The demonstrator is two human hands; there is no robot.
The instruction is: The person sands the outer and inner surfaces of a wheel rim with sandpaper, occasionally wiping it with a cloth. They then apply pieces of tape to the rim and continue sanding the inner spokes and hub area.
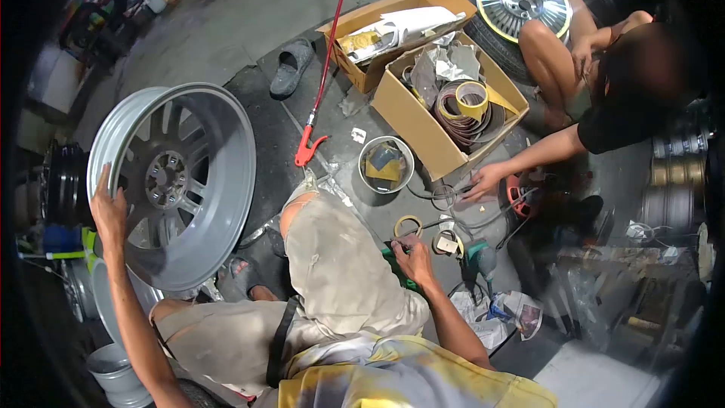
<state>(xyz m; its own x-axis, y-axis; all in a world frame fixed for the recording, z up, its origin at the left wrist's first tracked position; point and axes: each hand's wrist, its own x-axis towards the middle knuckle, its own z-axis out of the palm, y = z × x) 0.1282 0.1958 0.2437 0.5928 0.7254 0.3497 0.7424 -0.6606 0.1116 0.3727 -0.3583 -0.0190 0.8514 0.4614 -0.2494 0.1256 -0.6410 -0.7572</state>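
Observation:
A large silver-grey alloy wheel rim (240,159) stands upright on the left, its spokes turned toward me. My left hand (109,211) grips its near left edge, fingers along the outer barrel. My right hand (413,258), beside my right knee, is closed with the fingers curled. A dark bit shows at its fingertips and a green part (394,268) beneath, but what it holds is largely hidden. Close to that hand lie a tape roll (408,221) and a green power tool (480,258). A red air blow gun (308,148) on a red hose lies past my knee.
A white bucket (385,190) stands ahead, with a cardboard box (423,132) of abrasive rolls and another box (361,68) behind it. On the right, a co-worker's hand (487,180) reaches toward cables. A masked wheel (521,1) rests on a tyre; a grey clog (291,68) lies farther left.

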